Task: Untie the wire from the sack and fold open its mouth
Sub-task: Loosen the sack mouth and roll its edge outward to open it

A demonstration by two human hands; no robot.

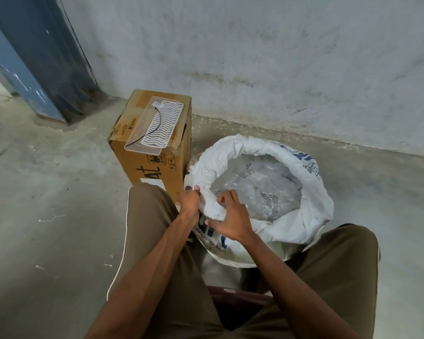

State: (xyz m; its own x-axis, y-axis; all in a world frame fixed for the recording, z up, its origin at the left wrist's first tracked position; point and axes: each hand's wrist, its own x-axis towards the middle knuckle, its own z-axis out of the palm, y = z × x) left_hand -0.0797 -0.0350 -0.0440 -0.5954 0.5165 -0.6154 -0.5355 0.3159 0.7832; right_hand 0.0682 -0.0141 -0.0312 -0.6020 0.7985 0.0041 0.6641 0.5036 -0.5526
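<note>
A white woven sack (304, 216) with blue print stands on the floor between my knees. Its mouth is open and the rim is rolled outward into a thick cuff. Inside lies a clear plastic liner (262, 187) with packed contents. My left hand (190, 200) grips the rolled rim at its near left side. My right hand (230, 220) pinches the same rim just to the right, fingers curled over the fold. A thin black wire (154, 123) lies on a white tray on the carton, apart from the sack.
A brown cardboard carton (152, 165) stands left of the sack, with a white plastic tray (157, 126) on top. A grey wall (255, 57) runs behind, with a blue pillar (42, 57) at far left. Concrete floor (47, 192) spreads to the left. I sit on a dark stool (238, 302).
</note>
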